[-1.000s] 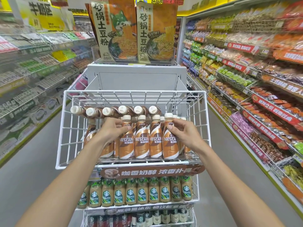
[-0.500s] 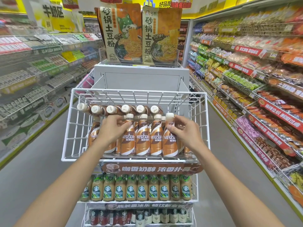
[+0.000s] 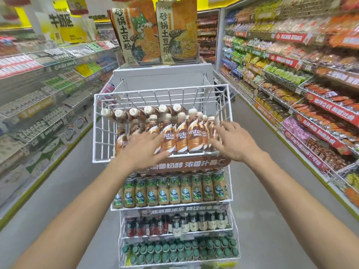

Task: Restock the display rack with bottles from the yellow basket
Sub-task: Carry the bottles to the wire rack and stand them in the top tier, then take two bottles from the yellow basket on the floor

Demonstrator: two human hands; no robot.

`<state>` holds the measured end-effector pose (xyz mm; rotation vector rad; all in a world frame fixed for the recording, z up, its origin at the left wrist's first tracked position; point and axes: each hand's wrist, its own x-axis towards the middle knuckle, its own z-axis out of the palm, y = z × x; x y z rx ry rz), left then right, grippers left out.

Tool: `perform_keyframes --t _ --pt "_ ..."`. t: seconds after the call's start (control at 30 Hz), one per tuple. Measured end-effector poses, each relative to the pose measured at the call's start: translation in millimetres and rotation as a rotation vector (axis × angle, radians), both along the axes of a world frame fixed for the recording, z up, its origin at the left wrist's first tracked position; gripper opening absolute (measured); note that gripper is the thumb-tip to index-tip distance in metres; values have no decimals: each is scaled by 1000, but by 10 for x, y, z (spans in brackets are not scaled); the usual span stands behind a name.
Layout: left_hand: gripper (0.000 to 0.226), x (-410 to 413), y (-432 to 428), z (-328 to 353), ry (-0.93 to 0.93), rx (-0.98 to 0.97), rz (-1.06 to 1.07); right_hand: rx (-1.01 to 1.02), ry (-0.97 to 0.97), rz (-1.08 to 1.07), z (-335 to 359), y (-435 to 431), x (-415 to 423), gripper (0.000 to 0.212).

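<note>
Far left of the left grip, aisle shelves point(image 3: 38, 94) of packets run away blurred. The left grip point(image 3: 144, 150) is wide open, fingers straight and spread, palm down over the front lip of the top wire basket point(image 3: 94, 129) of the display rack point(image 3: 163, 78). Its fingertips point(image 3: 160, 137) lie across the lower bodies of the left-hand upright brown Nescafé bottles point(image 3: 181, 133). Blur hides whether they press on them, and it holds nothing.

Between the two grips the bottles stand upright in a tight row at the basket front. More of the same bottles point(image 3: 136, 113) lie on their sides behind them, caps toward the camera. Just below both grips a brown banner strip point(image 3: 194, 164) runs along the basket edge. Under that are a shelf of Starbucks bottles point(image 3: 174, 191) and further tiers of drinks.

The right grip point(image 3: 234, 141) is equally open, fingers splayed. Its fingertips point(image 3: 214, 141) are at the rightmost upright bottles, beside the basket's right wall, with nothing clasped. Beyond it to the right are snack shelves point(image 3: 291, 84).
</note>
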<state>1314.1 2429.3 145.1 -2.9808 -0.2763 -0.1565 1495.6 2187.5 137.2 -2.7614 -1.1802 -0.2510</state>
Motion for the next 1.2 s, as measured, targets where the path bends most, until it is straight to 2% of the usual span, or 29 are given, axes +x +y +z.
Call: perform_keyframes --t 0.27,0.47,0.7,0.83,0.93,1.03,1.2 --pt "81 8 -1642 -385 -18 -44 -348 -64 5 -351 -217 -1956 -1037 68" --pt "71 50 -3748 -785 65 -133 -707 -104 60 -687 -638 -3984 -2003 63" --pt "72 -305 -6144 -809 133 -182 -1035 -22 132 -1062 -810 -6039 -3175 52" --pt "72 -641 -7278 -900 171 -257 -1137 10 86 -1162 -912 -6875 -3780 54" --pt "76 -918 -7950 -1060 190 -242 -1169 -10 114 -1170 -1095 -7402 -4148 61" --pt "75 -1213 -8415 -1279 217 -249 -1161 -47 179 -1198 -1350 -7831 -4489 65" --pt "78 -1472 -8908 -1746 331 -156 -1168 26 294 -1260 -1819 -8349 -4980 63"
